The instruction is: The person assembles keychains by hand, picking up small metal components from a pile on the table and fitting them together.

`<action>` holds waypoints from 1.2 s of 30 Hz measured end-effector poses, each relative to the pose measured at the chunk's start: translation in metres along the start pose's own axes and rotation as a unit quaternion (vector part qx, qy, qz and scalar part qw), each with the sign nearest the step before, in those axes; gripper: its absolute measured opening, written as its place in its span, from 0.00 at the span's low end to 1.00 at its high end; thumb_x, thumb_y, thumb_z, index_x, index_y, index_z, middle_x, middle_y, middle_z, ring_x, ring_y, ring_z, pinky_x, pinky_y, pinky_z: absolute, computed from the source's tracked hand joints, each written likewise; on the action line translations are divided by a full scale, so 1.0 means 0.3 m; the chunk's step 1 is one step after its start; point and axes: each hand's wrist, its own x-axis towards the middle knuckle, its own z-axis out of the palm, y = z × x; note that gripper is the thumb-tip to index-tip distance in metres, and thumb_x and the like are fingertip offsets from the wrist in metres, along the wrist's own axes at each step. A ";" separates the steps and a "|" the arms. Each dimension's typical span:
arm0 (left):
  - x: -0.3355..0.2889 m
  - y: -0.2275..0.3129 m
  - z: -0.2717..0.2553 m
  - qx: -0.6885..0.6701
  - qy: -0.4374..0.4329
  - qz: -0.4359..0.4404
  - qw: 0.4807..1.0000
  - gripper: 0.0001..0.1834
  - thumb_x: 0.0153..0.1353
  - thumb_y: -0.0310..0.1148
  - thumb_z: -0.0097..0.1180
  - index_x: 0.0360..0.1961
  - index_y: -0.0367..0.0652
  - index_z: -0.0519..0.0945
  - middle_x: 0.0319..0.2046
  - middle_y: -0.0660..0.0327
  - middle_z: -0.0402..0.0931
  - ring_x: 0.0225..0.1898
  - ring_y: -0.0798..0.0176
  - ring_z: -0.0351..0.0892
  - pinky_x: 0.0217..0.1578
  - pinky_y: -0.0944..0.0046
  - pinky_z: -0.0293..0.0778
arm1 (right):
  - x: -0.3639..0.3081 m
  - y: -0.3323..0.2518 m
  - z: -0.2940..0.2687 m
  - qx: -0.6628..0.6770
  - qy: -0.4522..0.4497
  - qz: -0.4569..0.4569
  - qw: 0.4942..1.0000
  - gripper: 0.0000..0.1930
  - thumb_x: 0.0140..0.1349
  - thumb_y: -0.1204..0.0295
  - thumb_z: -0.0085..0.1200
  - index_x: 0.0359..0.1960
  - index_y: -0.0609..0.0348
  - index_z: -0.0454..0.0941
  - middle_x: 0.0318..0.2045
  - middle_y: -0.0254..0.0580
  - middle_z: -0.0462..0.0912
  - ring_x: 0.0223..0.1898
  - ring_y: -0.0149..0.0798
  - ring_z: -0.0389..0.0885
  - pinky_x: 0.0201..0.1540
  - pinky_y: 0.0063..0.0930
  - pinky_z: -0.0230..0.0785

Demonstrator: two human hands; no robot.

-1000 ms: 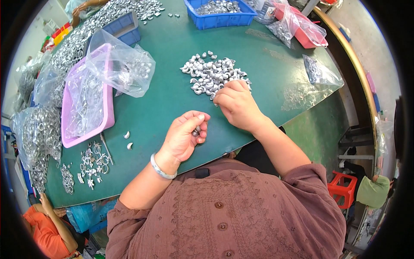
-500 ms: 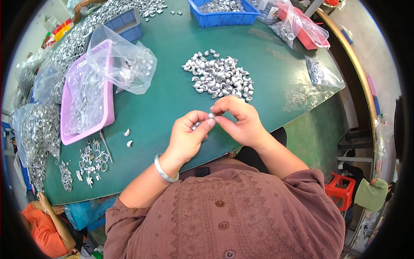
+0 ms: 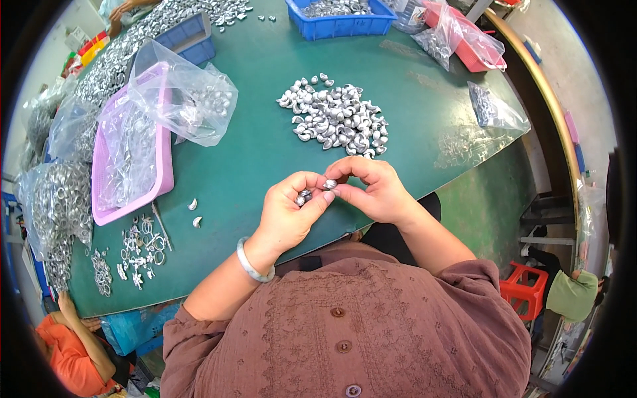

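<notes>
Between the fingertips of both hands is a small silver ribbed metal piece [image 3: 330,184], rounded like a shell. My left hand [image 3: 288,209] is closed, its thumb and forefinger at the piece's left side. More silver pieces [image 3: 303,197] rest in the curl of its fingers. My right hand [image 3: 373,189] pinches the same piece from the right, thumb below and forefinger above. Just beyond my hands lies a pile of curved silver metal pieces [image 3: 342,119] on the green table [image 3: 259,146]. Two loose curved pieces [image 3: 192,204] lie left of my left hand.
A purple basket [image 3: 166,159] with plastic bags stands at the left, near small rings and castings [image 3: 142,247]. Blue bins [image 3: 342,28], a red tray [image 3: 474,56] and a bag of parts [image 3: 491,109] sit farther off. A person in orange [image 3: 76,355] is at lower left.
The piece at my fingertips has turned and shows more of its ribbed side. My hands have shifted slightly, and the pieces in my left hand are more exposed.
</notes>
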 end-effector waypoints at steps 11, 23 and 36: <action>0.001 0.017 0.000 -0.035 -0.007 -0.014 0.999 0.06 0.52 0.28 0.57 0.32 0.39 0.75 0.22 0.72 0.69 0.24 0.81 0.63 0.24 0.80 0.61 | 0.013 -0.017 0.001 -0.069 0.006 -0.082 0.994 0.09 0.43 0.84 0.55 0.28 0.61 0.73 0.26 0.40 0.75 0.28 0.35 0.76 0.30 0.24 0.68; 0.011 0.013 -0.023 -0.222 -0.058 -0.138 0.964 0.06 0.58 0.32 0.50 0.33 0.41 0.73 0.20 0.70 0.67 0.19 0.78 0.63 0.18 0.80 0.58 | -0.010 -0.021 0.009 -0.022 0.050 -0.061 0.997 0.16 0.47 0.83 0.54 0.41 0.65 0.71 0.28 0.40 0.76 0.30 0.32 0.77 0.33 0.23 0.70; 0.013 0.015 -0.023 -0.264 -0.065 -0.184 0.944 0.09 0.60 0.33 0.48 0.38 0.41 0.74 0.21 0.70 0.68 0.19 0.78 0.64 0.19 0.80 0.59 | -0.017 -0.037 0.021 -0.087 0.076 -0.098 0.989 0.16 0.47 0.83 0.54 0.41 0.64 0.71 0.29 0.41 0.78 0.31 0.33 0.79 0.33 0.22 0.71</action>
